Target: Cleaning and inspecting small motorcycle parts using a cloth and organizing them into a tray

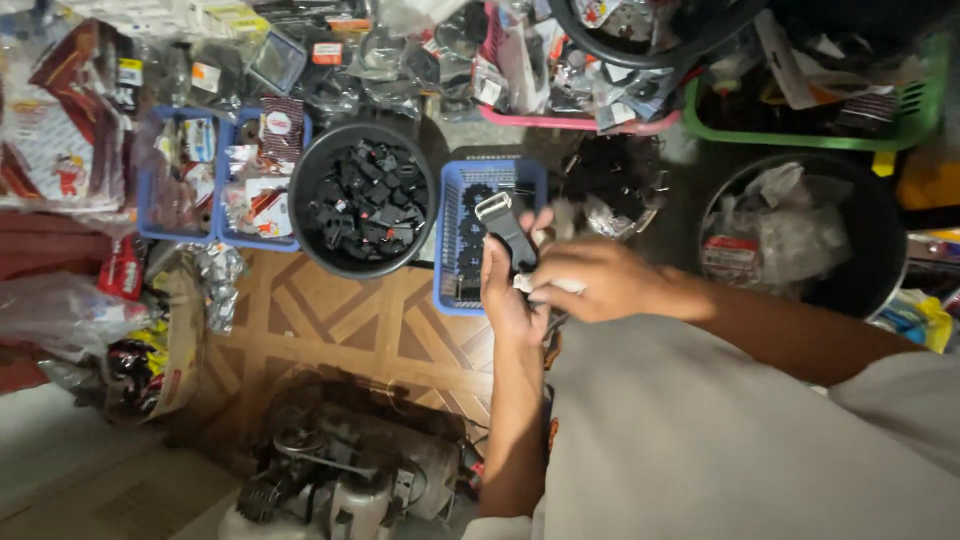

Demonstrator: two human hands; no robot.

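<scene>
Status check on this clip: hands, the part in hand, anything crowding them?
Left hand holds black part upright. Right hand pinches its lower end. Blue basket and round black tub of black pieces just beyond.

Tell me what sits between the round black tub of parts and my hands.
A blue basket holding dark gear-like parts, seen in the head view, between the black tub and both hands.

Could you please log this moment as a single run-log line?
left hand: holds black part upright | right hand: on part's lower end | behind: blue basket, black bowl of black pieces
</scene>
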